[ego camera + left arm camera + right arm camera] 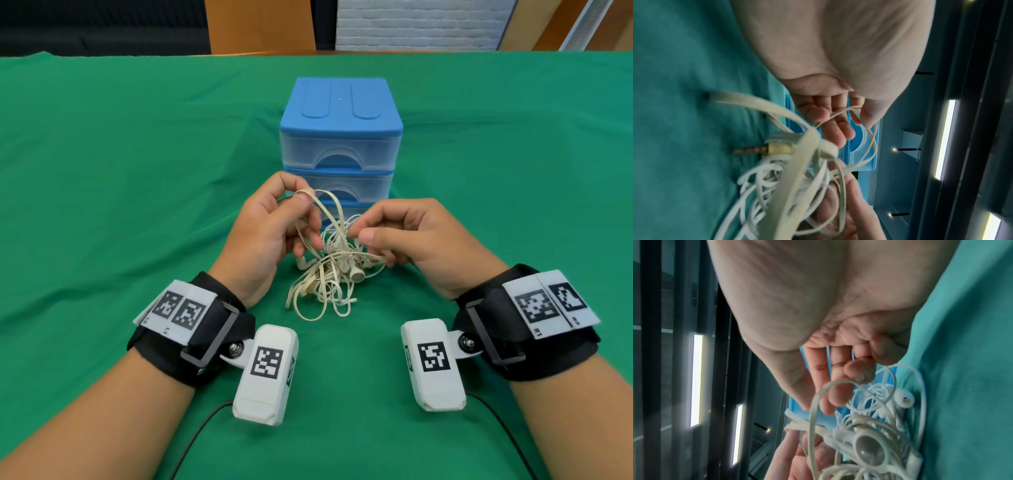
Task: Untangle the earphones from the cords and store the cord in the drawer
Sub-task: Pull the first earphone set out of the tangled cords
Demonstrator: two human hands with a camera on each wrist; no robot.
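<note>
Left hand [265, 233] grip: thumb and forefinger pinch a flat cream loop of the cord [317, 212], lifting it out of the tangle. Right hand [407, 236] grip: thumb and curled fingers pinch a thinner strand at the top right of the same tangle. Both hands hold the bundle above the desk [102, 205], which is covered in green cloth; the lower loops trail down to the cloth near the wrists.

Largest item: the drawer unit [341, 137], blue-topped, standing just beyond the hands at the centre of the desk. Its clear drawers are stacked and all pushed in. The top drawer [339, 150] shows nothing distinct through its translucent front; contents of the lower drawers cannot be told, as the hands and cords cover them.

The earphones [356, 272] sit in the near part of the tangle, knotted in with the flat cord.

View differences: the left wrist view shows a metal jack plug [752, 151] with a cream collar sticking out of the bundle toward the cloth, which the head view does not resolve. The right wrist view shows one earbud face [869, 449] close up, and a second white earbud [904, 398] lying against the cloth.
</note>
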